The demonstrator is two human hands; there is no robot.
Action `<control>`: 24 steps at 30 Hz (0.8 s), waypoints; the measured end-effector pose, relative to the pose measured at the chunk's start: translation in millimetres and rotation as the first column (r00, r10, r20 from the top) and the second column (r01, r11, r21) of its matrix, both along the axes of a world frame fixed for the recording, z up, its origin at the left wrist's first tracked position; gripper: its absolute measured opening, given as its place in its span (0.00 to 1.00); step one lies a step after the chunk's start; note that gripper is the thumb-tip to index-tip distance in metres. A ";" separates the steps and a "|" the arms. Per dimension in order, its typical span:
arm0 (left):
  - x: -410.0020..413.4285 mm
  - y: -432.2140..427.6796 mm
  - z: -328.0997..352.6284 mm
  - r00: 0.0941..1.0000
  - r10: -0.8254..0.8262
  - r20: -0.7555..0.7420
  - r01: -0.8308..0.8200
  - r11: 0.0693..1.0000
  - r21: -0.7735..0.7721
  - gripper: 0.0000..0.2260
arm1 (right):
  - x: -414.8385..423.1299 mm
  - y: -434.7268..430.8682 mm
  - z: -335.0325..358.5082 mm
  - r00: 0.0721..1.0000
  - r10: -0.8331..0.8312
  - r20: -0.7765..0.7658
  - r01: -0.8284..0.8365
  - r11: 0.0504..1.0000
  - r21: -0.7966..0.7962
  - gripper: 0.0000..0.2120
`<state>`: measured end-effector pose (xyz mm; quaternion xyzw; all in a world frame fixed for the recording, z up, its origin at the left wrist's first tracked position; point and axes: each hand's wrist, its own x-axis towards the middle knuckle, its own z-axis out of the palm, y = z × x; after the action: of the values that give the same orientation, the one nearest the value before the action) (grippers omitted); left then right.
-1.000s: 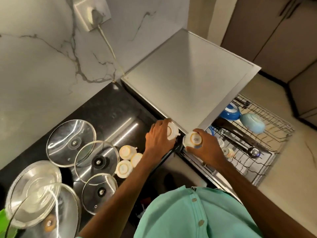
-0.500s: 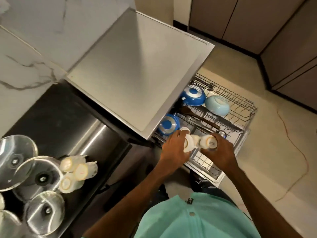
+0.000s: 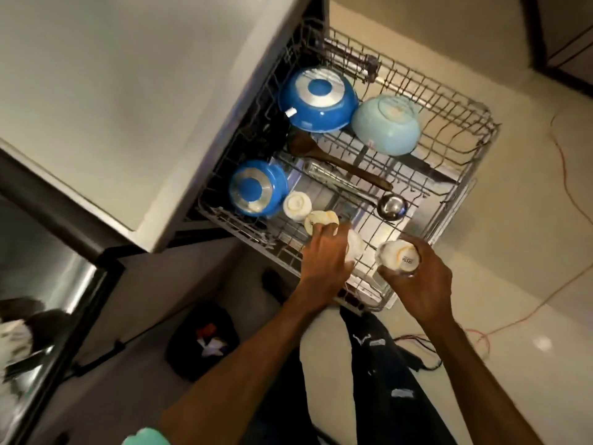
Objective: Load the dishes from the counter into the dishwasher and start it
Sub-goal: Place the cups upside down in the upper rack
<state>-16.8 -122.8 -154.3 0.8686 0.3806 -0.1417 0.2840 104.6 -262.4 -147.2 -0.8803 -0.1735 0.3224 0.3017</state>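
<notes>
Cream tile floor underfoot, one orange cable trailing across it at right.

Left fingers curled over the left cup, white and blurred, held low above the front wires of the rack. Right fingers wrapped round the right cup, printed base turned up to the camera, just right of the other and apart from it. Left hand and right hand side by side over the rack's near rim, not touching.

Four cups in all: two held, plus two rack cups upside down just past the left fingertips. Contact between fingertips and the nearer one: cannot tell.

Also in the rack, pulled out of the dishwasher:
- two blue pans, both bottom-up: big pan at back left, small pan at front left, beside the rack cups
- one pale bowl, inverted, just beside the big pan
- one wooden spoon lying slantwise across the middle
- one ladle, bowl end toward the right cup

Bare wires between ladle and hands, and more behind the pale bowl toward the far right corner. Rack's left side tucked under the dishwasher's grey top. Front rim directly below both wrists. One dark bag on the floor, left of the legs.
</notes>
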 end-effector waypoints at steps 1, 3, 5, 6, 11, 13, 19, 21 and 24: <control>2.2 1.3 -8.0 1.000 -0.002 0.008 0.002 1.000 0.016 0.33 | 0.5 -0.3 -6.4 1.000 -0.004 0.005 0.003 1.000 0.009 0.28; 9.3 2.5 -24.9 1.000 -0.009 0.012 0.009 0.999 0.053 0.33 | 1.9 -3.0 -19.8 1.000 -0.026 0.004 0.026 1.000 0.013 0.30; 15.6 4.0 -36.7 1.000 -0.021 0.022 0.019 0.997 0.081 0.33 | 0.9 -5.1 -28.0 0.999 -0.033 0.006 0.033 0.999 0.012 0.33; 18.1 3.9 -43.7 0.999 -0.028 0.025 0.026 0.997 0.076 0.33 | -0.1 -6.4 -31.0 0.999 -0.032 0.009 0.031 0.999 0.018 0.33; 35.8 6.0 -70.8 0.993 -0.105 -0.044 0.108 0.993 0.055 0.34 | 2.6 -12.0 -38.7 1.000 -0.028 0.007 0.028 1.000 0.012 0.35; 40.0 3.6 -80.9 0.985 -0.141 -0.094 0.148 0.987 0.063 0.33 | 4.8 -14.2 -36.0 1.000 -0.029 0.005 0.029 1.000 0.004 0.34; 46.6 -0.9 -103.0 0.958 -0.244 -0.147 0.259 0.961 0.093 0.32 | 13.2 -14.2 -31.8 1.000 -0.004 0.020 0.004 1.000 0.007 0.31; 50.1 1.9 -107.0 0.950 -0.262 -0.170 0.281 0.954 0.100 0.32 | 13.4 -13.4 -37.1 0.998 0.042 0.042 -0.040 0.998 -0.049 0.33; 51.6 7.8 -113.5 0.950 -0.263 -0.165 0.283 0.952 0.112 0.32 | 9.4 -11.2 -51.1 0.986 0.155 0.054 -0.147 0.982 -0.120 0.34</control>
<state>34.9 -115.0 -267.8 0.9171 0.2851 -0.2181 0.1736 113.9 -273.6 -198.3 -0.8904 -0.2302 0.3258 0.2191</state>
